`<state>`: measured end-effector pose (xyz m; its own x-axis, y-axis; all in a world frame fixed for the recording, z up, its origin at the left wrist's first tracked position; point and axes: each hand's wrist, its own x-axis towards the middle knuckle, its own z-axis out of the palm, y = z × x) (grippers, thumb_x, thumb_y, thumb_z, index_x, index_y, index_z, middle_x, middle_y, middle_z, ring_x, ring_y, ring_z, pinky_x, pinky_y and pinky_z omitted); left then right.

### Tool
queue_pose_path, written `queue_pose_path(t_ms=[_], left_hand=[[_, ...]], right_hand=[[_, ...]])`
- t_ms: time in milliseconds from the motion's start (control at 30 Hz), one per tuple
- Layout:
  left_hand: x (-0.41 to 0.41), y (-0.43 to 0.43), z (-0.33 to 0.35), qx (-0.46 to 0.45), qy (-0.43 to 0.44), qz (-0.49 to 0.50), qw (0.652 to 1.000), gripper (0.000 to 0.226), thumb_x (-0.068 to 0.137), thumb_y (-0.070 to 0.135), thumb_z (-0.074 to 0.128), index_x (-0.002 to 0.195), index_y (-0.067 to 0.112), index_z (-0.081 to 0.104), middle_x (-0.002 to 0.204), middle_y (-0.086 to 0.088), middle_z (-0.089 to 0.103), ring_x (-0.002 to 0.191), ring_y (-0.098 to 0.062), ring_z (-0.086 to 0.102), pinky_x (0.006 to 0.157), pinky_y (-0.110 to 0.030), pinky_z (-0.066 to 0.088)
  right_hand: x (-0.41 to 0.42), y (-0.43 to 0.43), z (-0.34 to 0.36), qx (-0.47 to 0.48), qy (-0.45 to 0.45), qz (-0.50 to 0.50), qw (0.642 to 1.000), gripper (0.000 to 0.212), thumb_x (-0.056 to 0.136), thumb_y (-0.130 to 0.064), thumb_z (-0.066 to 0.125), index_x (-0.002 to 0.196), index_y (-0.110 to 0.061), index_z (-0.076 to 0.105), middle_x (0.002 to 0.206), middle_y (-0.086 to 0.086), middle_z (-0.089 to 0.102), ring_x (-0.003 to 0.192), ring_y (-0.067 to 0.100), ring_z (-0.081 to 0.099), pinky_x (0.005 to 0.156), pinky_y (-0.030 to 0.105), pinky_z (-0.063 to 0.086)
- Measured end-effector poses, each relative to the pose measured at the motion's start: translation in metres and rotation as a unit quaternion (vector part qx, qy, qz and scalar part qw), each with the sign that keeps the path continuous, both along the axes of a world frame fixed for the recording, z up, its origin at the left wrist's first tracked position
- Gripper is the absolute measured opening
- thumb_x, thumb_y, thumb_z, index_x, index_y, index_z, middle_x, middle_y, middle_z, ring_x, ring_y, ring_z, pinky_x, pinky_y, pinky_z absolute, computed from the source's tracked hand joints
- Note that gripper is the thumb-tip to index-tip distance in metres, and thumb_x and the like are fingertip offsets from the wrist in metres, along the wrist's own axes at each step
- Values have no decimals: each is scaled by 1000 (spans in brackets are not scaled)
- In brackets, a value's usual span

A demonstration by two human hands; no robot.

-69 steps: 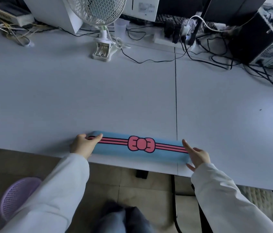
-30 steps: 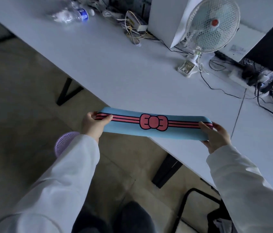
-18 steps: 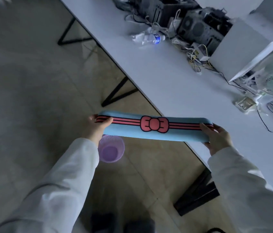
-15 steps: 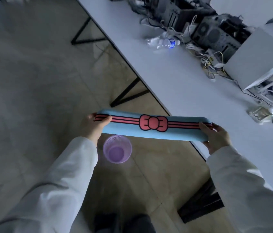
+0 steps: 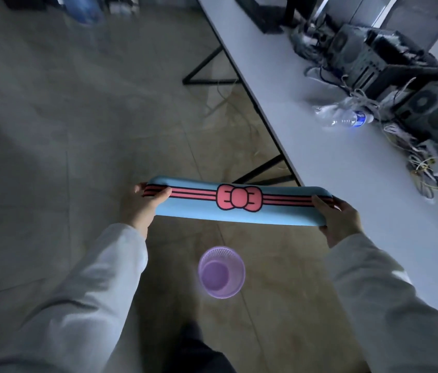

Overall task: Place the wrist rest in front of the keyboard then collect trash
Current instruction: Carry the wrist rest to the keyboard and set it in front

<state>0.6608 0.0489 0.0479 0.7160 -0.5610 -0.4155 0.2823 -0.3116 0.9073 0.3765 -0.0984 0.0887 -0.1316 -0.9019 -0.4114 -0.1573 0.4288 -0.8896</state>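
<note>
I hold a long blue wrist rest (image 5: 239, 211) with red stripes and a pink bow level in the air, over the floor beside the white table (image 5: 333, 157). My left hand (image 5: 142, 205) grips its left end, thumb on top. My right hand (image 5: 340, 219) grips its right end. A dark keyboard (image 5: 258, 14) lies blurred at the table's far end. A crushed clear plastic bottle (image 5: 343, 117) with a blue label lies on the table. A purple mesh bin (image 5: 222, 271) stands on the floor just below the wrist rest.
Computer cases (image 5: 385, 57) and tangled cables (image 5: 422, 160) crowd the table's right side. Black table legs (image 5: 207, 68) stand on the tiled floor to the left of the table. A dark monitor stand (image 5: 293, 9) rises by the keyboard.
I lifted the wrist rest off the table's near edge and turned left along the table. The bin now sits below it, and the far keyboard has come into view.
</note>
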Motion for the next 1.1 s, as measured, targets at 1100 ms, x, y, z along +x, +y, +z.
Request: queue_pose_path(t_ms=[1100], left_hand=[[385,-203,4,-26,-11,19,999,19,75,13,71,66,22,57,52,12,65,73,-17,56,78,-33,41]], right_hand=[[392,-218,-2,4,22,35,999,48,79,-19,67,124,-8,53,111,8,56,102,26,53,87,38,49]])
